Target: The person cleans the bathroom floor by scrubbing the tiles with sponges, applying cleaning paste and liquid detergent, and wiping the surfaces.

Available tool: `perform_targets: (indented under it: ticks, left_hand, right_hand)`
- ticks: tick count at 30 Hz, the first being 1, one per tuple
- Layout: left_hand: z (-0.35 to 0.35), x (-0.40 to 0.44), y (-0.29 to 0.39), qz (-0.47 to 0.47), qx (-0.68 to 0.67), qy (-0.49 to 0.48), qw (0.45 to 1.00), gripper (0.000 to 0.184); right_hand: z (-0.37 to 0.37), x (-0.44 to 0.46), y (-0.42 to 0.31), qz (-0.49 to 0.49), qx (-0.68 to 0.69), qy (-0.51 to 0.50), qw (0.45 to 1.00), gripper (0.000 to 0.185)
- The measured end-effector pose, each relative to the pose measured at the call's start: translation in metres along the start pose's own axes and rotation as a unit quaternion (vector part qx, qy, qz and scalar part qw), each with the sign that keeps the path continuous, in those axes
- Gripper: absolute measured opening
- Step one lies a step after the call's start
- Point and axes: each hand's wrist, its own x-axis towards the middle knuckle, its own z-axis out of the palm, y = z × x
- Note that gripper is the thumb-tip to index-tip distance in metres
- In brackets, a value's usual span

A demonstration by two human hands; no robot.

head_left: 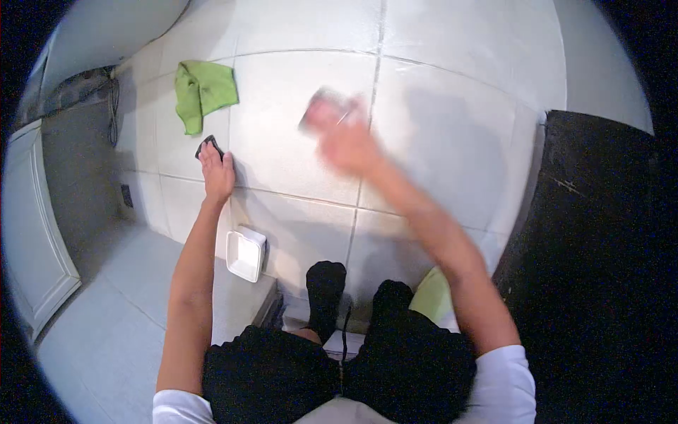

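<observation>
My left hand [217, 173] reaches out over the white tiles [296, 78], its fingers lying on a small black object [205, 146]. Just beyond it a crumpled green cloth [205, 88] rests on the tiles. My right hand [346, 145] is farther right and smeared by motion; its fingers are bent around a blurred object [321, 109], dark-edged and reddish, too unclear to name. A white square container [246, 253] stands below my left hand, near a ledge.
My feet in black socks [325, 290] are at the lower middle. A yellow-green item [432, 295] lies beside my right forearm. A dark panel [586, 233] fills the right side, and a white framed panel [42, 226] stands at the far left.
</observation>
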Motion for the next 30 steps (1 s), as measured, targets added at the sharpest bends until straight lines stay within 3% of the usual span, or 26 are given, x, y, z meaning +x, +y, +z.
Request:
perform_targets:
  ticks: [2,4,6,7,8,10,12,13,16,19,22,25,27,29,30]
  left_hand:
    - [-0.001,0.011,-0.009,0.001,0.000,0.008,1.000,0.064]
    - [0.008,0.029,0.004,0.003,0.037,0.041,0.998,0.065]
    - [-0.010,0.029,0.077,0.042,-0.013,0.024,0.999,0.065]
    - [-0.005,0.029,0.102,0.164,0.000,0.062,0.985,0.064]
    - [-0.003,0.019,0.148,0.167,-0.042,0.033,0.985,0.060]
    - [0.004,-0.014,0.217,0.338,-0.020,-0.030,0.940,0.055]
    - [-0.002,-0.049,0.249,0.438,-0.059,-0.119,0.889,0.055]
    - [-0.003,-0.041,0.246,0.434,-0.061,-0.118,0.891,0.055]
    - [-0.003,0.004,0.188,0.283,-0.037,-0.033,0.958,0.056]
    - [-0.021,0.053,0.153,0.188,0.013,-0.001,0.982,0.055]
    - [-0.003,0.064,0.186,0.251,-0.020,0.037,0.967,0.057]
    - [0.003,0.015,0.253,0.389,-0.050,-0.074,0.917,0.058]
    - [-0.001,0.019,0.253,0.463,-0.028,-0.072,0.883,0.057]
    - [-0.003,0.059,0.225,0.355,-0.046,-0.016,0.934,0.056]
    - [-0.017,0.080,0.210,0.293,0.013,-0.017,0.956,0.054]
  right_hand:
    - [-0.040,0.027,0.070,0.138,-0.135,0.084,0.978,0.053]
    - [-0.067,0.041,0.105,0.166,-0.235,0.097,0.953,0.054]
    - [-0.057,0.052,0.087,0.172,-0.227,0.094,0.954,0.054]
    - [-0.050,0.049,0.079,0.188,-0.216,0.089,0.954,0.055]
    - [-0.049,0.042,0.077,0.184,-0.220,0.085,0.954,0.055]
    - [-0.049,0.028,0.076,0.035,-0.109,0.029,0.993,0.051]
    - [-0.066,0.011,0.093,0.021,-0.081,0.037,0.996,0.048]
    - [-0.076,0.004,0.105,0.077,-0.087,0.049,0.992,0.048]
    - [-0.096,-0.038,0.129,0.196,-0.142,0.095,0.965,0.049]
    - [-0.093,-0.053,0.140,0.205,-0.153,0.124,0.959,0.051]
    - [-0.081,-0.039,0.132,0.243,-0.155,0.136,0.948,0.052]
    - [-0.082,-0.032,0.128,0.249,-0.174,0.120,0.945,0.052]
    - [-0.084,-0.030,0.128,0.240,-0.180,0.118,0.947,0.053]
    - [-0.084,-0.033,0.128,0.232,-0.182,0.107,0.949,0.053]
    - [-0.084,-0.034,0.129,0.236,-0.181,0.106,0.949,0.054]
